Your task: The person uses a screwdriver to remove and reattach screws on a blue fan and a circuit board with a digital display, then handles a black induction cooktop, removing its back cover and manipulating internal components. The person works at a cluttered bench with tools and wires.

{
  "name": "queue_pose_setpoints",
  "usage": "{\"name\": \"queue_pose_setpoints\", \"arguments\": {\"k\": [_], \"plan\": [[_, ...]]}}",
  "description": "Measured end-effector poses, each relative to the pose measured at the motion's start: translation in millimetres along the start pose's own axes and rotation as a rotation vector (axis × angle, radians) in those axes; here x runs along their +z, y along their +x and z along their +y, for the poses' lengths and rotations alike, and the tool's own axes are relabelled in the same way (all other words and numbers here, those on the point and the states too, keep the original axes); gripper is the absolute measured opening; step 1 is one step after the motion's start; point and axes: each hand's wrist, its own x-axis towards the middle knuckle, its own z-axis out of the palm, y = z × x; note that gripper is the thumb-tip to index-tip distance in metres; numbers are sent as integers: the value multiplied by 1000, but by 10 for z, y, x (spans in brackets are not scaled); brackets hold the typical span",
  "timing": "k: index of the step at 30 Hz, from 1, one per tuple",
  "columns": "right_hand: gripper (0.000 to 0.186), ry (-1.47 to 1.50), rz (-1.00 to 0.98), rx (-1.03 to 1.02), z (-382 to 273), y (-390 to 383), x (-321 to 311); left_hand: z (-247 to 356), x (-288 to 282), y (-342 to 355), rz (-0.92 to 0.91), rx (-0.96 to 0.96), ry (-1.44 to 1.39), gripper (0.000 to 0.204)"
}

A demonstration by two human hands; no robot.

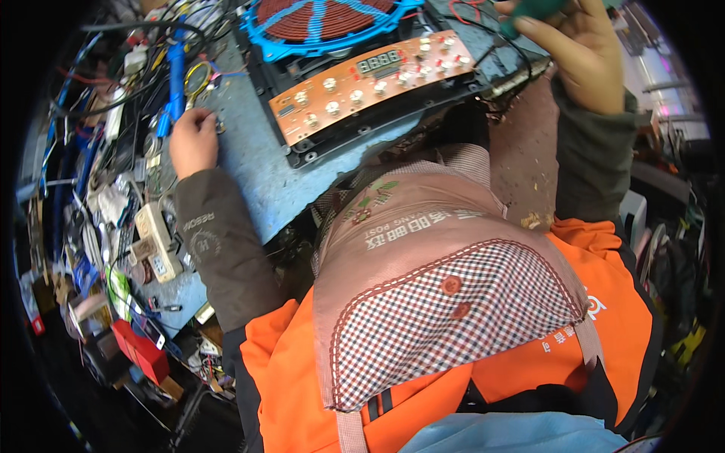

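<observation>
An opened induction cooker lies at the far middle of the bench, its dark red coil held in a bright blue frame. In front of the coil, a copper-coloured control board with a digit display and several push buttons sits on the black housing. My right hand, raised at the upper right, grips a screwdriver by its green handle; its shaft points down-left past the board's right end. My left hand rests on the bench left of the cooker, fingers curled together beside a blue tool. What they hold, if anything, is hidden.
Tools, cables and small parts crowd the bench's left side, with a beige power strip and a red box among them. The blue-grey bench top ends at a worn front edge. Black cable loops at the upper left.
</observation>
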Motion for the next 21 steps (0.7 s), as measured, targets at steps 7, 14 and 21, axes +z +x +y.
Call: {"name": "queue_pose_setpoints", "arguments": {"k": [7,14,21], "plan": [[76,184,-49,0,-86,19,-22,-139,-23,33,293,-58,-404,16],[72,38,-8,-38,-309,44,45,-236,-6,5,433,-29,-493,15],[72,-249,2,-243,-18,42,-58,-239,-27,10,470,-68,-482,18]]}}
